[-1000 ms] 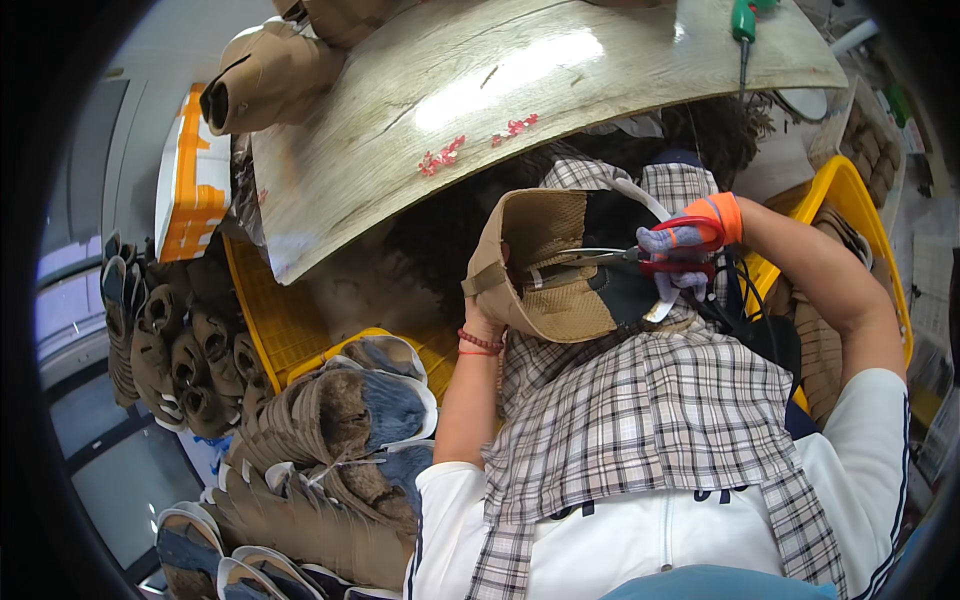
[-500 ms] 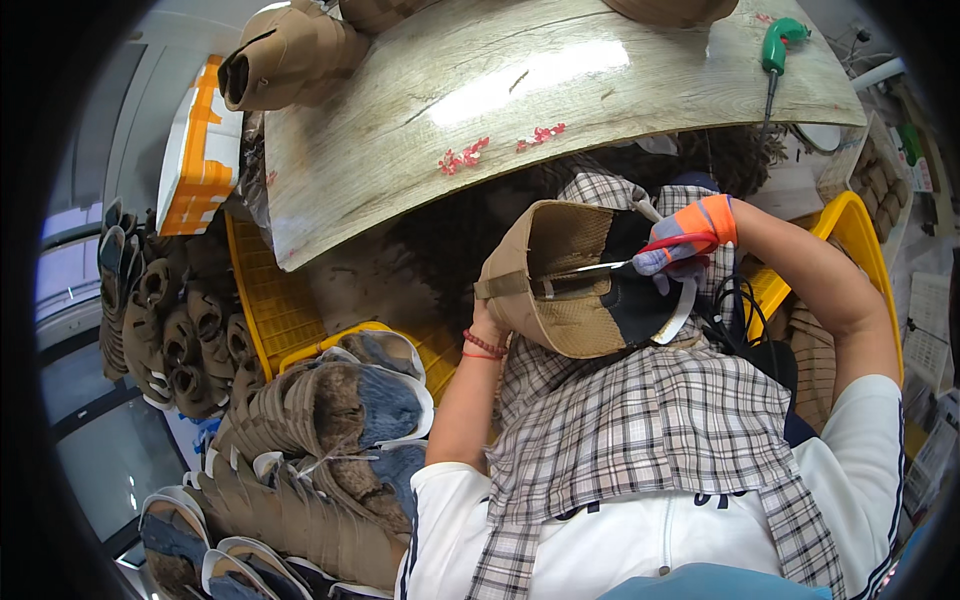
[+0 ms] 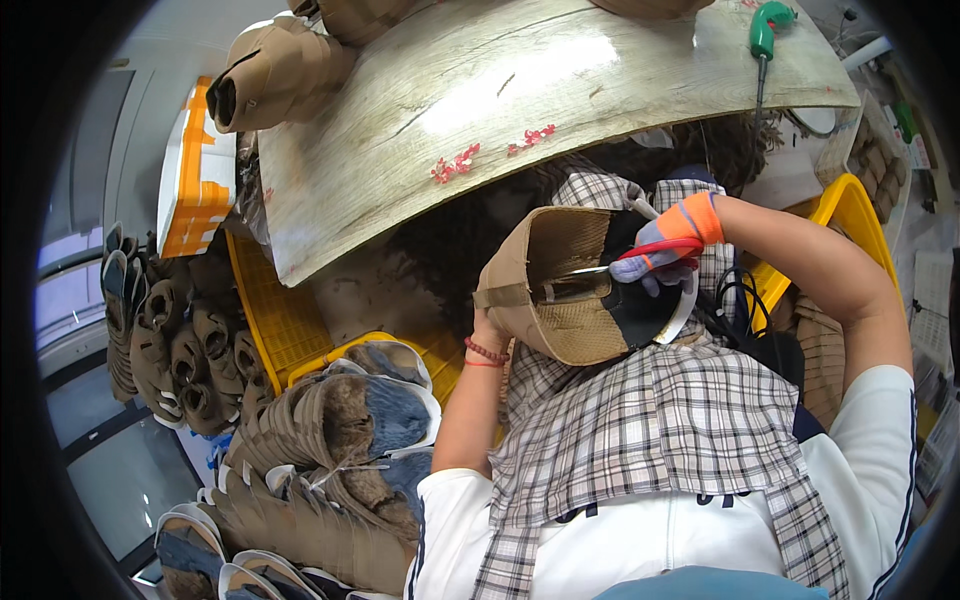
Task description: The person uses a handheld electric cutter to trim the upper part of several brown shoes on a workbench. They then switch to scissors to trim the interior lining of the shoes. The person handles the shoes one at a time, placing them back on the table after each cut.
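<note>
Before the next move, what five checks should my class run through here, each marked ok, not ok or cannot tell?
1. Right hand gloved and holding the red-handled scissors: ok.
2. Left hand holding the tan shoe upper: ok.
3. Left fingers in plain view: not ok, mostly hidden behind the upper.
4. Scissor tips off the upper's lining: cannot tell.
5. Green-handled tool wholly on the tabletop: not ok, its shaft seems to overhang the edge.

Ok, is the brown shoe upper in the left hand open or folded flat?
Open: the brown shoe upper gapes toward the gloved right hand, showing its textured tan inside and a dark section.
</note>
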The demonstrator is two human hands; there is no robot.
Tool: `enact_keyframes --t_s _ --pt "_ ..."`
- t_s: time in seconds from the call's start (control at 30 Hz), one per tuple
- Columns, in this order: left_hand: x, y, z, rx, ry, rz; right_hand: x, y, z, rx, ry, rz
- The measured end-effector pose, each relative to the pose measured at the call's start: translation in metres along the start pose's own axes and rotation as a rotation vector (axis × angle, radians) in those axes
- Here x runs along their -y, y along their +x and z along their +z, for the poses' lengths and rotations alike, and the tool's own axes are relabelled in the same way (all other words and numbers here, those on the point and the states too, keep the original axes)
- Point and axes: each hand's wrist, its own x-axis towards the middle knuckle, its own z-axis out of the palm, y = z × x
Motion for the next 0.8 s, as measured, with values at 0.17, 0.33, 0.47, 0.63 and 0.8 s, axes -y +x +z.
enact_keyframes --t_s 0.17,0.33,0.47,0.63,0.8 --pt "-0.003 -0.001 -0.001 0.021 0.147 0.010 0.029 -0.007 0.003 -0.027 -0.027 0.043" --pt "-0.008 -0.006 0.007 0.066 -0.062 -0.074 0.035 -0.006 0.009 -0.121 -0.035 0.045" --pt "-0.012 -0.004 0.015 0.080 -0.104 -0.090 0.020 0.007 0.009 -0.091 -0.033 -0.025" --pt "-0.016 -0.006 0.028 0.017 0.024 -0.059 0.042 0.000 0.010 -0.090 -0.073 0.076" --pt "-0.016 -0.003 0.025 0.023 0.143 -0.020 0.048 -0.003 0.015 -0.166 -0.022 0.101"
